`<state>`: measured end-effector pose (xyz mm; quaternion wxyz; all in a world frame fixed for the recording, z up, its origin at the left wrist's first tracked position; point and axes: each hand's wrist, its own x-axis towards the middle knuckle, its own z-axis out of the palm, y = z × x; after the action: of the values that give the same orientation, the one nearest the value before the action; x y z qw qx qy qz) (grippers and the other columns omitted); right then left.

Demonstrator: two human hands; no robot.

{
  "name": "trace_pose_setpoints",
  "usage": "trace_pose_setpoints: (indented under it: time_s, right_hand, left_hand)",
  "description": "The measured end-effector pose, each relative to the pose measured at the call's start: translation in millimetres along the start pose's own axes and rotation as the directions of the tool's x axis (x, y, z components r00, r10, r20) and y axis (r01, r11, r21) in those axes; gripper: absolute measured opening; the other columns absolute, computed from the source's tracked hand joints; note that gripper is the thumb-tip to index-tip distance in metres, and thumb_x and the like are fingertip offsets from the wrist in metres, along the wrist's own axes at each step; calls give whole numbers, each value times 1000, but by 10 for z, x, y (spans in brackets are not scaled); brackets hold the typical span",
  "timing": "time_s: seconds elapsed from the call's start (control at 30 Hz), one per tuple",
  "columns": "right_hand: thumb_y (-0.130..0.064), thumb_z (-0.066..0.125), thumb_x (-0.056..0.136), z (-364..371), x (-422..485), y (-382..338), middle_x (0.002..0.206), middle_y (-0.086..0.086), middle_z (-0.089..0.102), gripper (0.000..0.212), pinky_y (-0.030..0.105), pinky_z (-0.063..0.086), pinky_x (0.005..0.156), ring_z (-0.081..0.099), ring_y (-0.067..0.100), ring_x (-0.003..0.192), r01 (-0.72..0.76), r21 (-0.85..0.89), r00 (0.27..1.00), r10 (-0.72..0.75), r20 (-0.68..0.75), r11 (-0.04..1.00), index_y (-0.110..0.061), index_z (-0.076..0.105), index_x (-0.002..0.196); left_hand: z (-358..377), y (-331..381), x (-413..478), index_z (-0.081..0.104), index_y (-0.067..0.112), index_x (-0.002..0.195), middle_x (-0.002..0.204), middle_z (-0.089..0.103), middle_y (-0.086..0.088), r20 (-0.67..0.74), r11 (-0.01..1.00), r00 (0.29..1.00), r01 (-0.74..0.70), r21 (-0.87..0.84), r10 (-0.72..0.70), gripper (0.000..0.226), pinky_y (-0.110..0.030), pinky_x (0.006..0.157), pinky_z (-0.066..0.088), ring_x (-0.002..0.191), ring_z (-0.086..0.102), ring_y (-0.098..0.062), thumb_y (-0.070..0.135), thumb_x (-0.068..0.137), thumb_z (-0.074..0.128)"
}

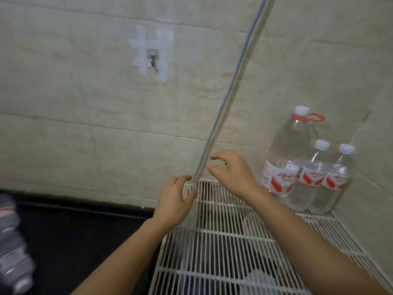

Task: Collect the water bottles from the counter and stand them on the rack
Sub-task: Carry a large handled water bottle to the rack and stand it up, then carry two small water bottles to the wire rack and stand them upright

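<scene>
Two small bottles [313,177] and a big bottle [285,145] stand upright on a white wire rack [212,241], packed into its far right corner where the pale walls meet. The big bottle, with a white cap and a red carry handle, is at the back. The small ones stand side by side just in front of it, touching or nearly so. All three have red and white labels.

Both bare forearms reach in from the bottom over the rack. The right hand [231,173] hovers above the rack's back edge, fingers loosely curled, holding nothing; the bottles are near it, on its right, and apart from it. The left hand [176,201] is at the rack's back left corner, fingers relaxed and empty, close to the base of a slanting metal post [231,88]. Whether it touches the post cannot be told.

Far left, well apart from both hands, blurred bottles [10,241] sit at the frame's edge beside a dark tabletop [74,231]. A small hook [152,60], taped in white, is on the wall above.
</scene>
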<state>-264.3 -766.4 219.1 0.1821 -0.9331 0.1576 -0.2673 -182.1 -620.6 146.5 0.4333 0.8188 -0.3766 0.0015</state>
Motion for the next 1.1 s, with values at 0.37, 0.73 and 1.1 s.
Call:
trace_pose_setpoints:
  time_s: [0.37,0.73,1.1]
  right_hand:
    - [-36,67,86,1999,-720,-1876,124,8,64,45,32,45,96,58,23,116,-167,64,900,125,418,984,-10,62,123]
    - [-33,68,85,3614,-1246,-3222,119,10,65,43,35,49,91,62,24,107,-323,67,772,221,596,944,-5,63,118]
    - [-33,65,85,4500,-954,-3227,117,7,56,37,27,44,79,53,19,104,-363,-24,782,319,536,931,-10,59,113]
  left_hand:
    - [-1657,-2018,-1515,47,16,135,136,49,-5,-6,955,980,197,223,-201,44,-28,103,34,123,45,-22,29,93,51]
    - [-2895,-3552,-2543,48,16,133,134,50,-4,-30,855,894,436,280,-447,41,-29,102,37,122,45,-21,27,94,49]
    - [-3052,-4554,-2183,46,12,135,138,45,-6,-45,803,847,518,294,-530,41,-32,100,39,126,41,-23,22,94,48]
